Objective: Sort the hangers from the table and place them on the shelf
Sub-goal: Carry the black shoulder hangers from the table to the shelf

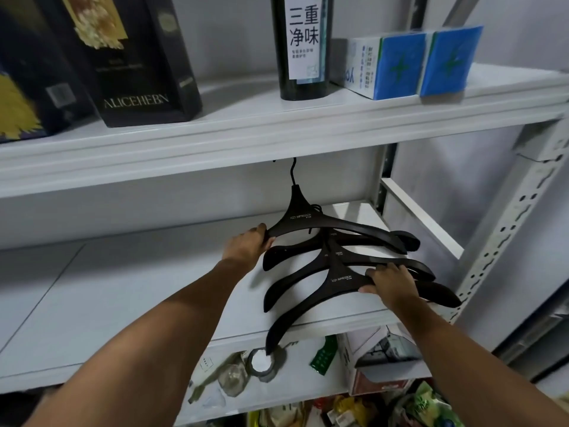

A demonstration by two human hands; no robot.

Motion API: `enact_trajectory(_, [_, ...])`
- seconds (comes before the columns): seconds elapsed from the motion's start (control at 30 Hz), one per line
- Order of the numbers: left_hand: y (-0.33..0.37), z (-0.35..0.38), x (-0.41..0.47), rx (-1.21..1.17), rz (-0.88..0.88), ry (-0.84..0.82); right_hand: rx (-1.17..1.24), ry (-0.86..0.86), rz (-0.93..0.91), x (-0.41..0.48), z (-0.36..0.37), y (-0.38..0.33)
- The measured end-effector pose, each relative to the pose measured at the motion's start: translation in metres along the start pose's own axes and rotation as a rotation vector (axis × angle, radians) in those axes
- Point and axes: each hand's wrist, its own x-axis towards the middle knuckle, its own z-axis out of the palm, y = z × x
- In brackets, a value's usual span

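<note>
Several dark brown hangers (311, 269) lie overlapped on the right part of the white middle shelf (129, 288). The farthest hanger (303, 217) points its black hook toward the back, under the upper shelf. My left hand (248, 245) grips that hanger's left arm end. My right hand (392, 283) presses on the right arm of the nearest hanger (338, 280), whose left arm sticks out past the shelf's front edge.
The upper shelf (246, 131) carries black boxes (135, 57), a dark bottle (303, 44) and blue-and-white cartons (409, 63). A perforated grey upright (505, 229) stands at the right. Below are a tape roll (261, 362), bags and a cardboard box (375, 362).
</note>
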Motion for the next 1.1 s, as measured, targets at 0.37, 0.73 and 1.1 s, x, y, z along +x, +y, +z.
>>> enact_trajectory(0.37, [0.011, 0.001, 0.005, -0.014, 0.017, 0.017, 0.089, 0.031, 0.08, -0.005, 0.005, -0.002])
enact_trajectory(0.73, [-0.003, -0.004, 0.001, 0.024, 0.02, 0.036, 0.123, 0.066, 0.179, -0.011, 0.01, -0.011])
enact_trajectory(1.1, [-0.041, -0.006, -0.007, 0.033, -0.01, 0.051, 0.127, 0.142, 0.211, -0.013, -0.015, -0.032])
